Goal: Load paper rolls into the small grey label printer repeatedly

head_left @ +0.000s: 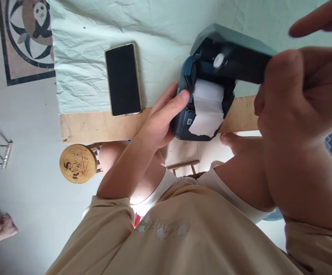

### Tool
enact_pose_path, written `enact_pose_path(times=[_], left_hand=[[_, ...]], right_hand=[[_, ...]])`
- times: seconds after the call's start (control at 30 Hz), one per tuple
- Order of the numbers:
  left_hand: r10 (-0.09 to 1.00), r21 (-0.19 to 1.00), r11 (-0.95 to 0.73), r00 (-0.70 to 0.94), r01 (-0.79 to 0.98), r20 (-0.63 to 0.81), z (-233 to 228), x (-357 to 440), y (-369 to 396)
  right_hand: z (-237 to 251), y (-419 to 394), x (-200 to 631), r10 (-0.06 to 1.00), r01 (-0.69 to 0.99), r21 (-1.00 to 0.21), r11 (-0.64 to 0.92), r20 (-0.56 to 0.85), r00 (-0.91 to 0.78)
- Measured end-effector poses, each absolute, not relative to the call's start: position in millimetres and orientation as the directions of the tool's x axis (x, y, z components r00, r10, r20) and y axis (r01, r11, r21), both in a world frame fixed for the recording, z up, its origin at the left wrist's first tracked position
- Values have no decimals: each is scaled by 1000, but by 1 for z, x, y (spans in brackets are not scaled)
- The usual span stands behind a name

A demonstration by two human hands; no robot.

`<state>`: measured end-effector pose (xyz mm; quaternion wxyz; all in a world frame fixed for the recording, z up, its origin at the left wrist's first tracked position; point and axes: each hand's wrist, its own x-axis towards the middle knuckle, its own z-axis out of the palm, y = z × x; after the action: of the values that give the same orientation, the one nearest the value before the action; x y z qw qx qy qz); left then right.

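A dark blue-black label printer [184, 131] is at the table's front edge with its hinged lid [244, 61] raised. White paper [208, 109] with a torn end comes out of the compartment and lies over the printer's front. My left hand [164, 116] grips the printer's left side, thumb on top near the opening and fingers around the outside. My right hand [294, 91] pinches the lid's free end between thumb and fingers, while one finger stretches out above it. A round white part [219, 60] shows at the lid's underside, slightly blurred. The roll inside is mostly hidden.
A smartphone [123, 79] with a dark screen lies left of the printer on the pale green cloth [160, 34]. The wooden table edge [97, 126] runs below the cloth. A round wooden stool [78, 163] stands at the left; another person's foot [7, 226] shows at lower left.
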<state>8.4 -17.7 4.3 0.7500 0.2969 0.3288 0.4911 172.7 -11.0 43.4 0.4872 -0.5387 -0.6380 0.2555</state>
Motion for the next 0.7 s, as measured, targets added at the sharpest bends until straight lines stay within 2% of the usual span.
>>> enact_pose_path(times=[0.07, 0.13, 0.2, 0.27, 0.33, 0.47, 0.5, 0.57, 0.63, 0.7], left_hand=[[933, 781, 344, 285, -521, -221, 5, 10, -18], [936, 785, 348, 235, -513, -261, 7, 11, -18], [938, 791, 343, 233, -507, -258, 8, 11, -19], [937, 804, 331, 274, -494, -217, 8, 11, -20], [944, 827, 306, 262, -471, -200, 9, 11, -22], [961, 864, 270, 174, -425, -215, 11, 14, -27], [961, 869, 270, 174, -414, -215, 12, 15, -27], [961, 878, 273, 155, -392, -229, 14, 18, -27], [958, 880, 284, 150, -380, -244, 16, 20, -27], [959, 879, 281, 135, -384, -248, 17, 22, -26]], right_hand=[[41, -8, 172, 861, 527, -779, 340, 483, 159], [39, -8, 172, 855, 553, -777, 300, 477, 206], [38, -9, 174, 898, 667, -692, 275, 434, 80], [38, -13, 177, 921, 796, -503, 337, 352, -167], [39, -16, 178, 904, 848, -332, 413, 261, -338], [39, -19, 179, 920, 903, -189, 386, 152, -361], [40, -19, 179, 924, 905, -191, 380, 124, -361], [41, -19, 181, 925, 886, -269, 379, 100, -366], [43, -19, 184, 920, 825, -411, 388, 124, -372], [47, -19, 188, 924, 711, -602, 363, 134, -359]])
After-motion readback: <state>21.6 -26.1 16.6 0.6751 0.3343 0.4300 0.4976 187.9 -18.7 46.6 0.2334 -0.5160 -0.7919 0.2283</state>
